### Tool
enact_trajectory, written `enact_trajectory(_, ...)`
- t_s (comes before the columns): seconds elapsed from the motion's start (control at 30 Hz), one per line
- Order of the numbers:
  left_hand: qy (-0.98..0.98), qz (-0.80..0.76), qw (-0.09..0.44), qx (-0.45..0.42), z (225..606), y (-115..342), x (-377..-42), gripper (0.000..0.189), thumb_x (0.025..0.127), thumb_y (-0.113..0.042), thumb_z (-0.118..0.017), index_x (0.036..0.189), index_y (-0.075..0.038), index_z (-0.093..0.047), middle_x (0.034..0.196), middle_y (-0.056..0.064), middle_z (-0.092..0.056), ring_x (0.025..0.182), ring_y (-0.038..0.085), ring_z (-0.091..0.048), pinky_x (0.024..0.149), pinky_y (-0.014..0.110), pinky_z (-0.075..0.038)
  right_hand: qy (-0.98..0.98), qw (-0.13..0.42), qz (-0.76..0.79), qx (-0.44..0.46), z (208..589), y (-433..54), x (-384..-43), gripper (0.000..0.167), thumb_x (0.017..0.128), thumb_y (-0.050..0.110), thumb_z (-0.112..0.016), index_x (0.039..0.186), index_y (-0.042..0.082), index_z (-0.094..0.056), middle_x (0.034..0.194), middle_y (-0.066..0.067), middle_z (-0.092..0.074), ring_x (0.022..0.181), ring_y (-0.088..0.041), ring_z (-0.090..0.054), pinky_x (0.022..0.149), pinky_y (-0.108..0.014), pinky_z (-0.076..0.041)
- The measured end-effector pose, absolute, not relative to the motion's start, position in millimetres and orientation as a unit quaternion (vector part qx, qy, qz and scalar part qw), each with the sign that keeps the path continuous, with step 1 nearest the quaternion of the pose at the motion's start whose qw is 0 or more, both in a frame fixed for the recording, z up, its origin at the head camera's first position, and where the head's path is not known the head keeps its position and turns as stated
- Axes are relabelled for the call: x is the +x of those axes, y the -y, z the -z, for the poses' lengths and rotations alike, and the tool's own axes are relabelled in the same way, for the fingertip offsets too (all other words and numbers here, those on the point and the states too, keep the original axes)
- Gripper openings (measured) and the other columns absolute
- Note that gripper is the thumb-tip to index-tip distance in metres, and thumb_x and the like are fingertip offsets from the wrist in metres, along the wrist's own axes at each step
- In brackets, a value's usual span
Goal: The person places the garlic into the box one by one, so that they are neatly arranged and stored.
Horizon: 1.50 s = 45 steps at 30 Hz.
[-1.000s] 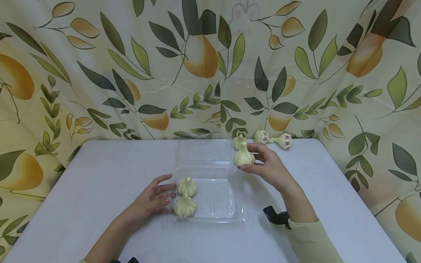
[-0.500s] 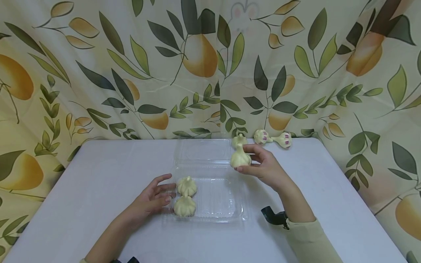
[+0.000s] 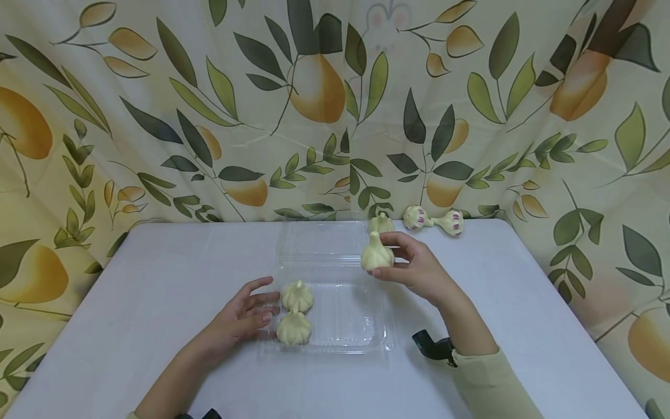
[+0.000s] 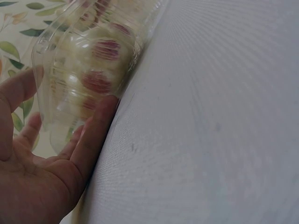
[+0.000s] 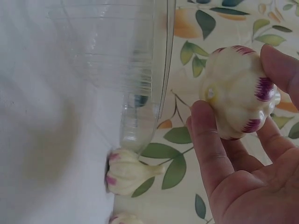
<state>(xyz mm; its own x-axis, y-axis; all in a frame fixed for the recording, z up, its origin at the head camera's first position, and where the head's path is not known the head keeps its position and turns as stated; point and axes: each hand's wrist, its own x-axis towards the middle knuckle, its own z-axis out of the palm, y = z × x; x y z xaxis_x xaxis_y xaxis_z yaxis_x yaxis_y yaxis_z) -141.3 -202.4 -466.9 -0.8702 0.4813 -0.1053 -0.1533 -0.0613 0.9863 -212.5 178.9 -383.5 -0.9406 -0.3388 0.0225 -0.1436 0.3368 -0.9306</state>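
Note:
In the head view a clear plastic clamshell box [image 3: 345, 311] lies with its lid [image 3: 321, 240] folded back. Two cream garlic bulbs [image 3: 294, 329] sit along its left side, one behind the other. My left hand [image 3: 243, 317] is at the box's left wall, thumb and fingers spread. In the left wrist view the fingertips meet the clear wall [image 4: 44, 84]. My right hand [image 3: 421, 270] holds another garlic bulb [image 3: 376, 256] between thumb and fingers above the box's back right corner. Purple patches mark this garlic bulb [image 5: 238, 93] in the right wrist view.
Another garlic bulb [image 3: 381, 223] stands behind the held one, partly hidden. Two more purple-marked garlic bulbs [image 3: 416, 217] lie at the table's back edge. A white cloth covers the table [image 3: 183, 273], and a fruit-patterned curtain [image 3: 314, 145] hangs behind it.
My right hand has moved slightly left and toward me with the garlic bulb, bringing it closer to the box. The left hand and the box have stayed put.

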Motion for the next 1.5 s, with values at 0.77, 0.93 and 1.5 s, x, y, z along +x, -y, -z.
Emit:
enact_trajectory(0.77, -0.643, -0.721, 0.219, 0.135, 467, 201, -145, 0.072, 0.099, -0.006, -0.056, 0.157, -0.013, -0.014, 0.155, 0.028, -0.027, 0.135, 0.039, -0.041, 0.093, 0.05, -0.054, -0.811, 0.107, 0.55, -0.17, 381, -169, -209, 0.062, 0.079, 0.013, -0.084, 0.134, 0.008, -0.055, 0.139, -0.011, -0.053, 0.123, -0.034, -0.053, 0.1, -0.045, -0.051)
enact_trajectory(0.93, -0.643, -0.722, 0.217, 0.134, 468, 202, -144, 0.072, 0.099, -0.006, -0.057, 0.157, -0.013, -0.014, 0.155, 0.028, -0.028, 0.135, 0.039, -0.042, 0.093, 0.051, -0.054, -0.807, 0.122, 0.549, -0.18, 383, -166, -206, 0.063, 0.079, 0.013, -0.084, 0.135, 0.008, -0.055, 0.141, -0.01, -0.053, 0.123, -0.034, -0.053, 0.098, -0.042, -0.053)
enact_trajectory(1.5, -0.637, -0.726, 0.221, 0.134, 468, 203, -142, 0.073, 0.099, -0.006, -0.057, 0.157, -0.012, -0.014, 0.154, 0.029, -0.026, 0.136, 0.041, -0.039, 0.093, 0.052, -0.053, -0.789, 0.132, 0.552, -0.235, 388, -157, -199, 0.056, 0.076, 0.01, -0.085, 0.126, 0.01, -0.06, 0.127, -0.008, -0.059, 0.113, -0.03, -0.057, 0.087, -0.032, -0.056)
